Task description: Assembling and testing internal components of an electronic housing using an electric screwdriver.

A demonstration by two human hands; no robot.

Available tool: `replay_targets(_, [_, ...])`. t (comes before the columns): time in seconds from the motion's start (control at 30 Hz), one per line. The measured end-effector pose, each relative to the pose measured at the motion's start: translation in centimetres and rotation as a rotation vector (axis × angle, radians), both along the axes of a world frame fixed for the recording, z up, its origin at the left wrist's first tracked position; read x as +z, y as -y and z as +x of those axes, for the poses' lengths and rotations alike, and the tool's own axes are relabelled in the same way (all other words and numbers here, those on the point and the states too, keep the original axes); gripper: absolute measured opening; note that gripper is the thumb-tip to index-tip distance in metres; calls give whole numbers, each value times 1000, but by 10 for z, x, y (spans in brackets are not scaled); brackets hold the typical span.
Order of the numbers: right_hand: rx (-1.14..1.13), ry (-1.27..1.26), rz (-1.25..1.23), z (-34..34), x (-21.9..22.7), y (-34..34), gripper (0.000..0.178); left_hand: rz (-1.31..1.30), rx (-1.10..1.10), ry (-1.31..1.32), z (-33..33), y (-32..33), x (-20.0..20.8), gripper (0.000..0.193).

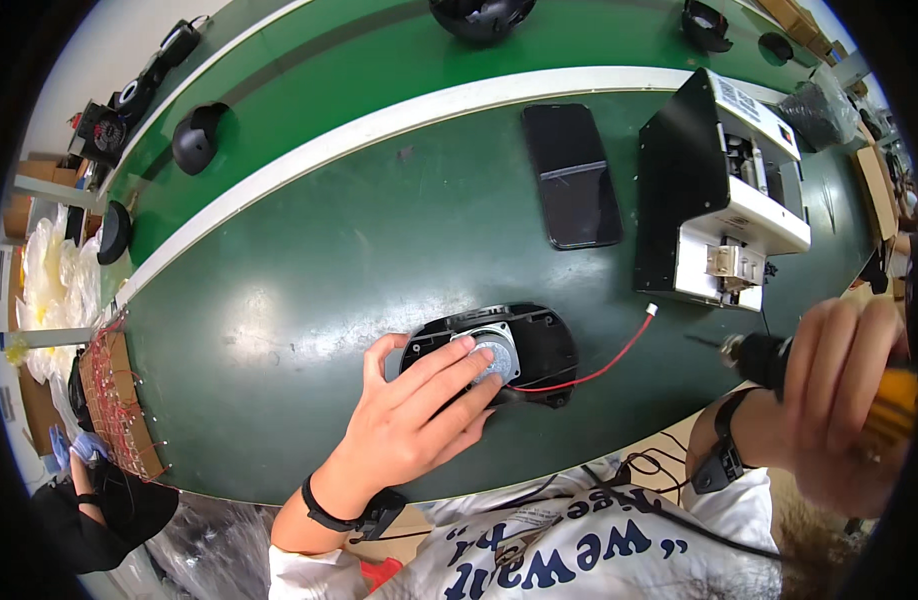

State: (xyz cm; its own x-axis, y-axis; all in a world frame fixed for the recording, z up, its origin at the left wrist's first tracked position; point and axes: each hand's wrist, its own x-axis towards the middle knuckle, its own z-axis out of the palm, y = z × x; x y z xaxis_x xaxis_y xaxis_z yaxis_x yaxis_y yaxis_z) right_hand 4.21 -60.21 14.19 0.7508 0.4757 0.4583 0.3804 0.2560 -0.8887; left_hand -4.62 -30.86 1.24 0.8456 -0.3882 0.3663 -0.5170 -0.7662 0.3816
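My left hand (409, 415) lies over a round grey speaker (505, 346) with a square metal frame, its fingertips pressed on the back and its thumb at the rim of the housing. That speaker sits in a black plastic housing (549, 350) on the green table. A red and black wire (619, 360) runs from the speaker to a small white connector (652, 310) on the tabletop. At the right edge my right hand (844, 375) is wrapped round an electric screwdriver (764, 358) with a yellow and black body. Its bit points left, apart from the housing.
Beyond the housing lies a black phone (571, 175). A black and white machine (719, 200) stands to its right. Black plastic shells (197, 138) rest on the green belt (319, 75) behind a white rail. At left are a cardboard box of wired parts (119, 400) and another person's gloved hand (84, 445).
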Motion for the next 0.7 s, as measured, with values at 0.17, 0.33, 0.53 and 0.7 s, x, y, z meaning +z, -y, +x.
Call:
replay_targets(0.17, [291, -41, 31, 32, -13, -9, 23, 21, -51, -28, 2, -2, 1, 39])
replay_targets(0.33, [291, 10, 92, 28, -51, -8, 21, 51, -37, -35, 1, -2, 1, 41])
replay_targets(0.53, [488, 70, 584, 8, -82, 47, 11, 146, -36, -15, 3, 6, 3, 36])
replay_targets(0.7, [430, 137, 446, 32, -74, -33, 53, 244, -42, -34, 0, 6, 9, 30])
